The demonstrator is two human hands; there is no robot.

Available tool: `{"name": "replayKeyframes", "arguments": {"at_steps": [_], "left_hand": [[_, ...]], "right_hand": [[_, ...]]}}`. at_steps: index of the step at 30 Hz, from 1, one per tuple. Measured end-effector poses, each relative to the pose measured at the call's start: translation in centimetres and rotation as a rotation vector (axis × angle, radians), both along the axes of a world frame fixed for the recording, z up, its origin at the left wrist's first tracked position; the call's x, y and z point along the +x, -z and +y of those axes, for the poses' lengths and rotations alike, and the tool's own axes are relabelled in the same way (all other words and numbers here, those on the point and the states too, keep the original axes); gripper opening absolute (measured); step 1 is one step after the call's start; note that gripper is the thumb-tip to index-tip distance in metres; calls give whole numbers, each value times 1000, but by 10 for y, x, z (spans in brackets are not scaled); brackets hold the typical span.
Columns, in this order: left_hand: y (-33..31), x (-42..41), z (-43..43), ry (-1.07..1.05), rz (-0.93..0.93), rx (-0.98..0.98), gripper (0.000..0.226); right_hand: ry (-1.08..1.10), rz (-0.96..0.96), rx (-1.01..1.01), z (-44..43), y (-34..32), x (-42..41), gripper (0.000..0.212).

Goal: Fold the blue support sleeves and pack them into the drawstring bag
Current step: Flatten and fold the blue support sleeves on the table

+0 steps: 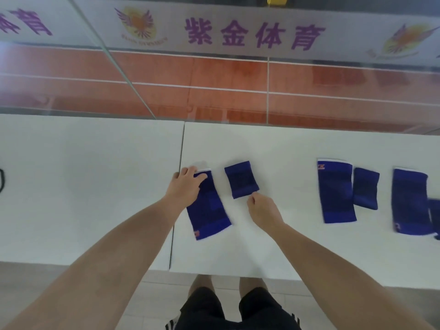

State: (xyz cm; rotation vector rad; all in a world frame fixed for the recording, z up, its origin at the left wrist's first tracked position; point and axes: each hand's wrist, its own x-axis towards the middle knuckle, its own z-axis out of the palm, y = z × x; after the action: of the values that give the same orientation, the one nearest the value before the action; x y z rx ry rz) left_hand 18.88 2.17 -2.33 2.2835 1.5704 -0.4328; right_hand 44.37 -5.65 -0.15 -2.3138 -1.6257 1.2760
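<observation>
On the white table (262,144) the person's left hand (184,184) lies with fingers spread flat on the far end of a long blue knitted support sleeve (209,206), pinning it down, not gripping it. The right hand (263,210) hovers loosely curled just beside the near corner of a small, folded blue sleeve (241,179); whether a fingertip touches it I cannot tell, but it holds nothing. More blue sleeves (337,190) lie well apart, off to the right. I see no drawstring bag for certain; a dark cord-like edge (2,181) shows at the far left.

These sleeves look light, soft and stretchy, so they should fold limply and may spring open. Best taken by the banded end, pinched at both corners.
</observation>
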Motion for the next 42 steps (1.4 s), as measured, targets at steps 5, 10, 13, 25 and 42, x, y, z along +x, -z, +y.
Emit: {"name": "replayKeyframes", "arguments": {"at_steps": [5,10,13,25,42], "left_hand": [[-2,-38,-35,-49,56,-10,56],[0,-48,-82,168,-59,183,43],[6,-33,-103,325,-149,243,28],[34,3,-122,530,-303,213,20],[-74,81,-71,259,-730,37,20]], "right_hand": [[-172,-5,-106,-25,6,-40,17],[-78,-55,-89,-42,5,-65,37],[-104,-125,-69,-52,8,-70,44],[-347,-379,37,-75,21,-65,59],[18,-57,176,-58,-41,6,27]]}}
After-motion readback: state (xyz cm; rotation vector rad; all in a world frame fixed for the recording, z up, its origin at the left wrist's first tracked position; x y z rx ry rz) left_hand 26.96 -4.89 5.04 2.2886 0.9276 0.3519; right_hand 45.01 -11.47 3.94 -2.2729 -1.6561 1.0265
